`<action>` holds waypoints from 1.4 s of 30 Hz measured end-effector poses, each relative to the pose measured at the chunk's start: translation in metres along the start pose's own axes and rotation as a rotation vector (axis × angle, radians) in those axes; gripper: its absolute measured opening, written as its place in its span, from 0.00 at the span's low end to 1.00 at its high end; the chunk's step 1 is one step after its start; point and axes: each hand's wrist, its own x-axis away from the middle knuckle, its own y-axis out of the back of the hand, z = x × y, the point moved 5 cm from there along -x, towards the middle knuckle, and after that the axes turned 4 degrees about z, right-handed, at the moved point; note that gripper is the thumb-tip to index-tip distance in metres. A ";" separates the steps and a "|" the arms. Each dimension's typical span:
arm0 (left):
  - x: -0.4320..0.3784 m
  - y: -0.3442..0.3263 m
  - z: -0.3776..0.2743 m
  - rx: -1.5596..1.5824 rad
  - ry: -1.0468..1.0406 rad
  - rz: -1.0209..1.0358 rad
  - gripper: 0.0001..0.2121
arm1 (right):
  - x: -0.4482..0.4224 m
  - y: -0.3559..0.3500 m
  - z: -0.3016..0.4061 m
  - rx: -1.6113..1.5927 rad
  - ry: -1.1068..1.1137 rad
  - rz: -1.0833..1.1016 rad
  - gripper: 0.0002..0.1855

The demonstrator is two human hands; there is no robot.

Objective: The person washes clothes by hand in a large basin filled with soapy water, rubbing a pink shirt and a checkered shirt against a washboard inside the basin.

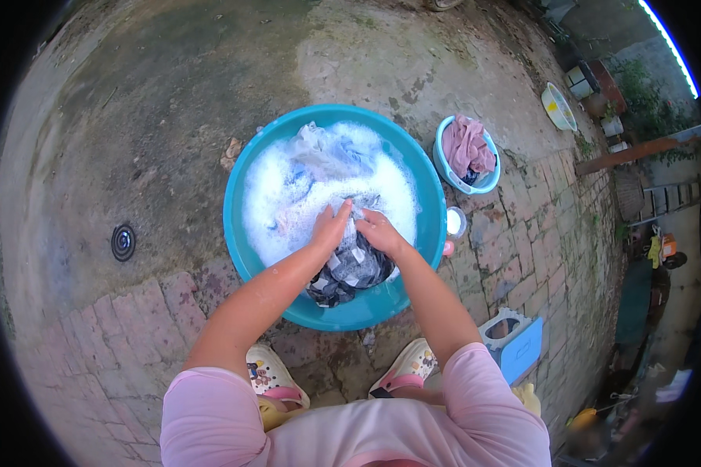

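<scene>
A large teal plastic basin (232,225) stands on the ground in front of me, filled with foamy water and clothes. My left hand (329,227) and my right hand (381,232) are close together near its middle. Both grip a wet dark grey and white patterned garment (356,265), whose bulk is bunched against the basin's near side. Suds partly cover the upper part of that cloth. Farther back, a pale whitish-blue garment (327,153) rises out of the foam (269,198). What lies beneath the suds is hidden.
At the right, a small light-blue basin (440,153) holds a mauve cloth (467,143) and darker fabric. A clear cup of white powder (455,222) and a pink object (448,248) sit beside the big basin. A blue-and-white folding stool (517,350) stands at lower right; a round black drain cover (123,242), left.
</scene>
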 end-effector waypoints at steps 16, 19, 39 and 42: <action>0.012 0.003 -0.034 -1.061 -0.304 0.397 0.16 | -0.006 -0.010 0.015 0.739 0.059 -0.363 0.21; -0.023 0.002 -0.029 -1.003 -0.297 0.231 0.14 | -0.032 -0.002 0.017 0.870 0.123 -0.384 0.16; 0.093 0.034 -0.015 -0.817 -0.875 0.080 0.19 | 0.081 -0.040 0.056 0.834 0.413 -0.306 0.24; 0.074 0.032 -0.006 -0.892 -0.987 0.057 0.20 | 0.062 -0.038 0.038 0.989 0.451 -0.283 0.28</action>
